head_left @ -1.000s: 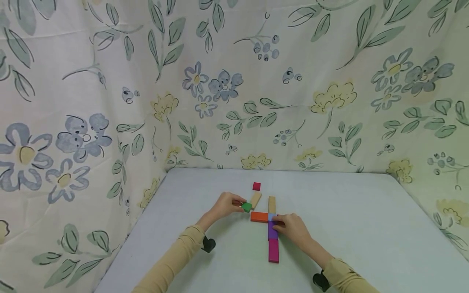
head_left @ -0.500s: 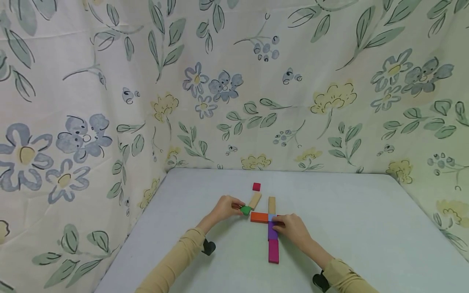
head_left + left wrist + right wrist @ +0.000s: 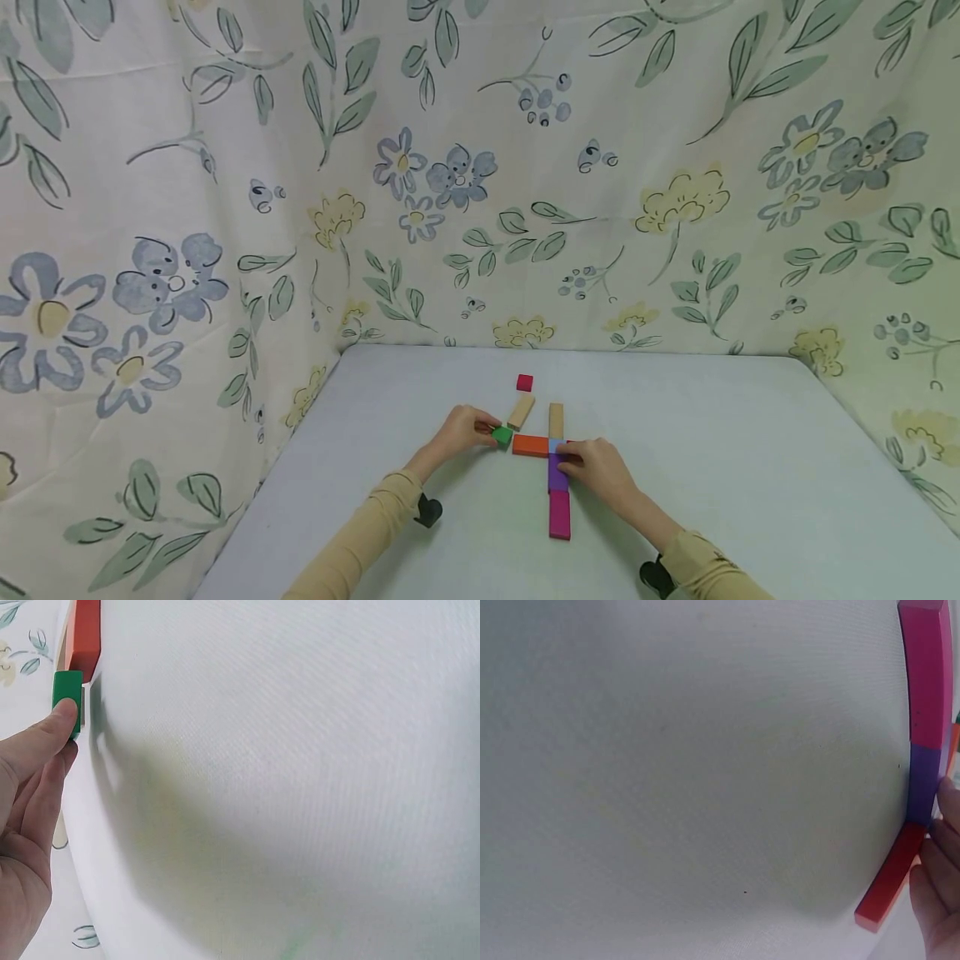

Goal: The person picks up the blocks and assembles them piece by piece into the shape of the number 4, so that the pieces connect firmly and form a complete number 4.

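Observation:
A small green block (image 3: 502, 437) is pinched between the thumb and fingers of my left hand (image 3: 465, 429). It is close to the left end of an orange block (image 3: 530, 446). My right hand (image 3: 600, 468) rests its fingertips at the junction of a light blue block (image 3: 555, 446) and a purple block (image 3: 558, 475). A red block (image 3: 891, 877) angles off from that junction in the right wrist view; the hand mostly hides it in the head view. Below the purple block lies a magenta block (image 3: 559, 514), and above the light blue one a natural wood block (image 3: 556, 421).
Another wood block (image 3: 521, 412) lies slanted just beyond the green block. A small red block (image 3: 525, 382) sits farther back. Everything is on a white table (image 3: 712, 467), with a floral cloth (image 3: 480, 167) behind it.
My left hand has brought the green block a little toward me, from beside the slanted wood block to close by the orange block's end. The right hand has stayed where it was.

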`<state>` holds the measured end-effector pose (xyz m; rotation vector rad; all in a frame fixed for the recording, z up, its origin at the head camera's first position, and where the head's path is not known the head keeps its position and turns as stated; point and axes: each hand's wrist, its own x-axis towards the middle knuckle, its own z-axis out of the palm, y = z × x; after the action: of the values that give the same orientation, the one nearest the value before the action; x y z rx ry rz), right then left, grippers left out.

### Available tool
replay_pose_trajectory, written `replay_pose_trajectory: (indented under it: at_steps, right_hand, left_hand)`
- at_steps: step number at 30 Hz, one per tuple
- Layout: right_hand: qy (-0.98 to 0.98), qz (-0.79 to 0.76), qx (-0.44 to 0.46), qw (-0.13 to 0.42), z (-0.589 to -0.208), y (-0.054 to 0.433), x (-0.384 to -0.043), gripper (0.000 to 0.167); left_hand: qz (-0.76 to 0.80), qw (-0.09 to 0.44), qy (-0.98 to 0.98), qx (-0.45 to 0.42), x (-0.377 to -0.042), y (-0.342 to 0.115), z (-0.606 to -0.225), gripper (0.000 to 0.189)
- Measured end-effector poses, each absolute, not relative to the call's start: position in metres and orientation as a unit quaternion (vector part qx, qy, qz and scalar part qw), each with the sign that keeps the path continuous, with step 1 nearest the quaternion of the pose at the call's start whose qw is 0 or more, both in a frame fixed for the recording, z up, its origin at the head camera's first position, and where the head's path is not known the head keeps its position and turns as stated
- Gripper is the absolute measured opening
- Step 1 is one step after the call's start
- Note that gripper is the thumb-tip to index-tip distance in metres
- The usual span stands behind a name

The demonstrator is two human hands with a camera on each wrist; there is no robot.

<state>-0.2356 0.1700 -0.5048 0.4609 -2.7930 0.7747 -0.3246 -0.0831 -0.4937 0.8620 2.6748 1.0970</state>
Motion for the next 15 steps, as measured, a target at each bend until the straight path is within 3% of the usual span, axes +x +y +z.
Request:
replay_pose_trajectory:
  at_steps: [15]
  right_hand:
    - [-0.945, 0.263, 0.165, 0.107, -0.5051, 0.1715, -0.2359, 0.027]
  left_hand:
    - [0.365, 0.064, 0.885, 0.284, -0.3233, -0.0814, -0.4994, 0.029]
